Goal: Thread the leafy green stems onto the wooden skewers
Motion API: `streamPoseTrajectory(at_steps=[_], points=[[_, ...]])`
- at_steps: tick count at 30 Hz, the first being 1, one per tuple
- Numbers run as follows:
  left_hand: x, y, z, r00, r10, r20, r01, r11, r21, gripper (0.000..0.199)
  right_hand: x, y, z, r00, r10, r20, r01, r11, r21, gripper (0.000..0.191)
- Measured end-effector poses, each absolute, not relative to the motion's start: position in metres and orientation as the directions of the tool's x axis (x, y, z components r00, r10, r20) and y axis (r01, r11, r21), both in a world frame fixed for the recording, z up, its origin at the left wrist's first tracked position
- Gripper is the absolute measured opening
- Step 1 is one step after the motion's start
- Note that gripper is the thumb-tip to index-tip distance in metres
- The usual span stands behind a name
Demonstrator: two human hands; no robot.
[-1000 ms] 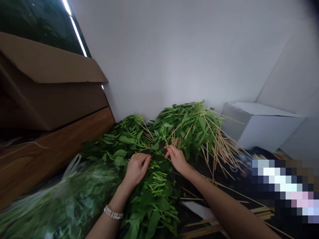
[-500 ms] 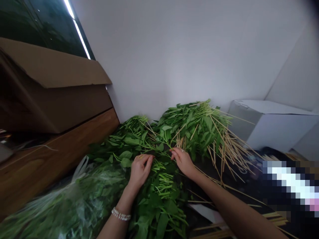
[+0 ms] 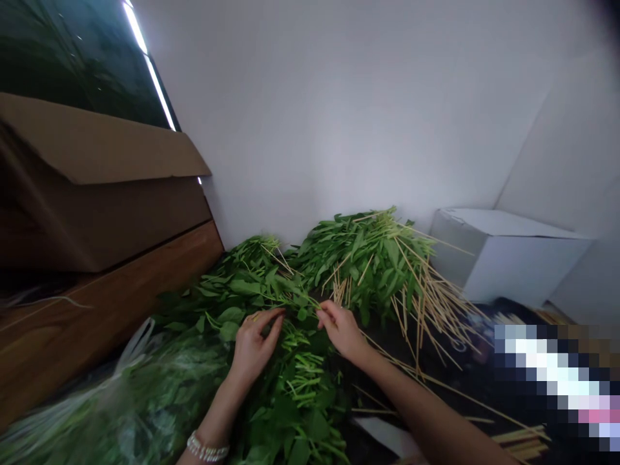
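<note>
My right hand (image 3: 341, 329) pinches a leafy green stem (image 3: 310, 299) between thumb and fingertips; its leaves stretch to the left. Across from it, my left hand (image 3: 256, 342) hovers with fingers bent and the thumb apart, and nothing shows between them. Below both hands lies a pile of cut leafy greens (image 3: 305, 371), pale stem ends facing up. Behind my left hand, more loose greens (image 3: 232, 284) spread toward the wall. A large bunch of greens (image 3: 358, 252) with thin wooden sticks (image 3: 426, 310) lies beyond my right hand.
A clear plastic bag of greens (image 3: 145, 400) sits at the lower left. An open cardboard box (image 3: 121, 213) rests on a wooden surface (image 3: 159, 278). At the right, a white box (image 3: 523, 258) stands against the wall (image 3: 339, 116). Loose sticks (image 3: 523, 439) lie at the lower right.
The view has shifted slightly, so the scene sits lower and further left. The stem in my right hand has tipped from upright toward the left. My hands stay close together.
</note>
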State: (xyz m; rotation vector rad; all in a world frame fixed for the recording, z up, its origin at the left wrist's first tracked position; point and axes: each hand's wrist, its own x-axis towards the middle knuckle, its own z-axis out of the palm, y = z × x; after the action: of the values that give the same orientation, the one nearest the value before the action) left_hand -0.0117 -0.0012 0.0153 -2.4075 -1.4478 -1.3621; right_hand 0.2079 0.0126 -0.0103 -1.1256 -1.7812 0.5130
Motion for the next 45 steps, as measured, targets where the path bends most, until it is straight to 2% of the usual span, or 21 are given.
streamPoseTrajectory(at_steps=[4, 8, 10, 12, 15, 18, 20, 23, 29, 34, 40, 45], points=[[-0.004, -0.008, 0.043, 0.240, 0.768, 0.593, 0.775, -0.520, 0.360, 0.022, 0.211, 0.016, -0.009, -0.132, 0.878, 0.459, 0.414, 0.470, -0.780, 0.017], [0.010, -0.008, 0.077, 0.438, 0.820, 0.367, 0.788, -0.547, 0.281, 0.020, 0.216, 0.023, -0.011, -0.073, 0.912, 0.403, 0.320, 0.405, -0.857, 0.022], [0.017, 0.001, 0.088, 0.511, 0.800, 0.314, 0.764, -0.591, 0.261, 0.019, 0.217, 0.026, -0.012, -0.051, 0.932, 0.360, 0.251, 0.361, -0.898, 0.024], [0.024, 0.013, 0.089, 0.552, 0.756, 0.352, 0.730, -0.642, 0.234, 0.020, 0.215, 0.031, -0.014, -0.040, 0.951, 0.308, 0.171, 0.310, -0.935, 0.024], [0.031, 0.026, 0.076, 0.550, 0.618, 0.562, 0.662, -0.733, 0.157, 0.021, 0.214, 0.037, -0.015, -0.049, 0.973, 0.225, 0.051, 0.227, -0.973, 0.027], [0.030, 0.026, 0.050, 0.420, 0.448, 0.789, 0.639, -0.763, 0.094, 0.028, 0.215, 0.040, -0.016, -0.064, 0.986, 0.154, -0.041, 0.152, -0.988, 0.035], [0.026, 0.023, 0.035, 0.361, 0.385, 0.849, 0.671, -0.740, 0.050, 0.031, 0.216, 0.041, -0.015, -0.071, 0.991, 0.118, -0.085, 0.112, -0.990, 0.041], [0.023, 0.020, 0.021, 0.406, 0.378, 0.832, 0.684, -0.729, -0.003, 0.028, 0.218, 0.038, -0.014, -0.077, 0.994, 0.078, -0.133, 0.067, -0.989, 0.045], [0.025, 0.023, 0.021, 0.374, 0.416, 0.829, 0.703, -0.710, 0.039, 0.021, 0.218, 0.029, -0.009, -0.107, 0.992, 0.073, -0.156, 0.056, -0.986, 0.046], [0.023, 0.017, 0.022, 0.351, 0.408, 0.843, 0.736, -0.677, 0.021, 0.018, 0.214, 0.026, -0.006, -0.139, 0.984, 0.109, -0.108, 0.095, -0.990, 0.041], [0.020, 0.013, 0.025, 0.336, 0.358, 0.872, 0.827, -0.555, -0.091, 0.018, 0.209, 0.025, -0.006, -0.154, 0.975, 0.160, -0.024, 0.158, -0.987, 0.037], [0.020, 0.013, 0.027, 0.436, 0.387, 0.813, 0.817, -0.549, -0.177, 0.022, 0.207, 0.021, -0.006, -0.169, 0.964, 0.206, 0.056, 0.218, -0.974, 0.029]])
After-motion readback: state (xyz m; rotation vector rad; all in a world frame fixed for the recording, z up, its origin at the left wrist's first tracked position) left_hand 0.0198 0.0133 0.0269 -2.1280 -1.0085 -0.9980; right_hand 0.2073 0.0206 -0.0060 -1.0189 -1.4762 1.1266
